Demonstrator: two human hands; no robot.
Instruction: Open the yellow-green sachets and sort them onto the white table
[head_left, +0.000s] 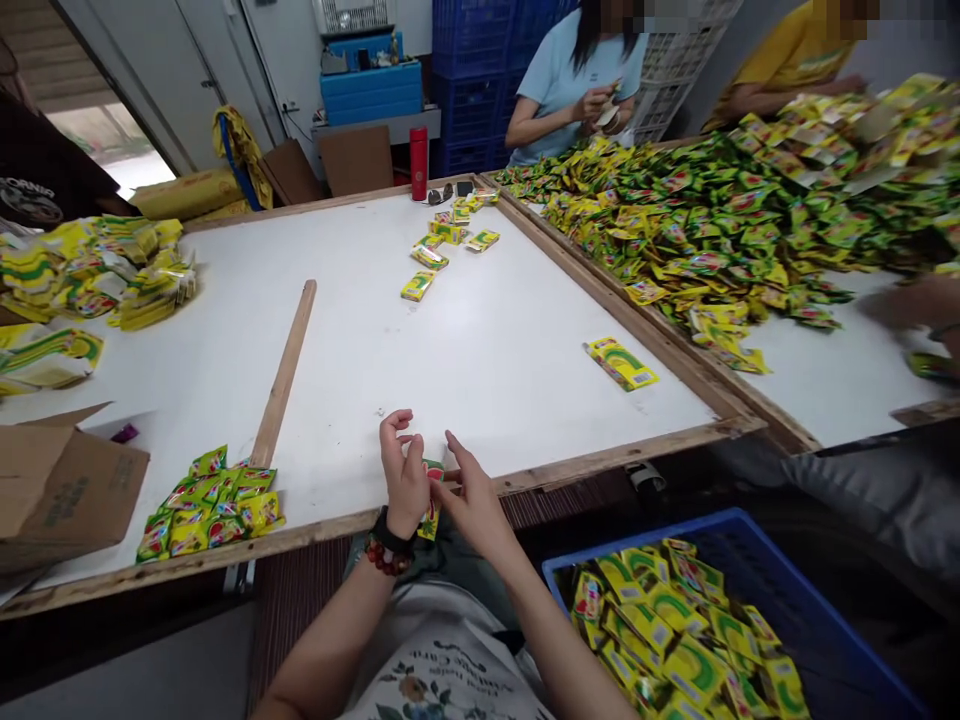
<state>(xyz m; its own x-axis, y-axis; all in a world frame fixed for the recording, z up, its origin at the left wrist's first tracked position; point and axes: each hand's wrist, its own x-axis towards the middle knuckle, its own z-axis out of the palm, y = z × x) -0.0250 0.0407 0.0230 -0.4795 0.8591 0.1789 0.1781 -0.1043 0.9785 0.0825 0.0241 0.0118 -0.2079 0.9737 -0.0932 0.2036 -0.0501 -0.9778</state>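
At the near edge of the white worktable, a yellow-and-green foil sachet stands upright between the person's two hands. The left hand, wearing a black wristband and red beads, curls against the sachet, though I can't tell whether it is actually pinching it. The right hand is looser, its fingers spread and just beside the sachet. Below the table's near edge, a blue crate is packed with sachets. On the table, a wooden slat lies left of the hands, with a pile of green sachets beside it. A single sachet strip lies to the right, and a small scatter of sachets sits toward the far edge, near a red flask.
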